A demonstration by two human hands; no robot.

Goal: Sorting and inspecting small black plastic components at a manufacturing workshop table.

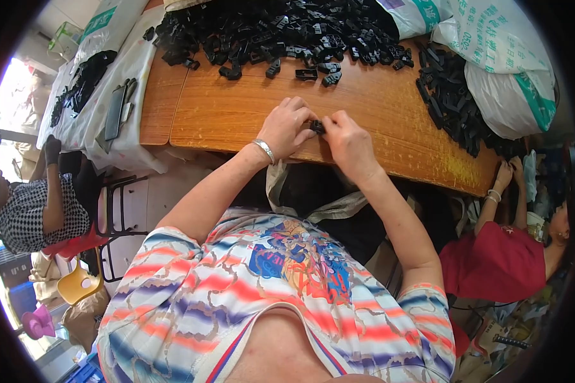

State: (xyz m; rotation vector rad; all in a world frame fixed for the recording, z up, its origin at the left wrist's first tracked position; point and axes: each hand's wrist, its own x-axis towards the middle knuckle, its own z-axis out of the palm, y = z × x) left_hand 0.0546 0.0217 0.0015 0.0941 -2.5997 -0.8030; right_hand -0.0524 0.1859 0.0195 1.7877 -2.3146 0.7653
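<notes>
Between my two hands, just above the near edge of the wooden table (236,121), is a small black plastic part (317,127). My left hand (289,129) pinches it from the left, a silver bracelet (264,150) on its wrist. From the right, the fingers of my right hand (350,142) close on the same part and cover some of it. Farther up the table lies a big heap of black plastic parts (281,32), shaped like small clips or buckles. A few loose ones, such as a rectangular black piece (306,75), lie at its near edge.
Longer black strips (450,96) are piled at the right beside white and green sacks (508,70). At left, a phone (115,112) and black parts (86,83) lie on a plastic-covered table. Co-workers sit on both sides, one in a checked top (41,210), one in dark red (498,262).
</notes>
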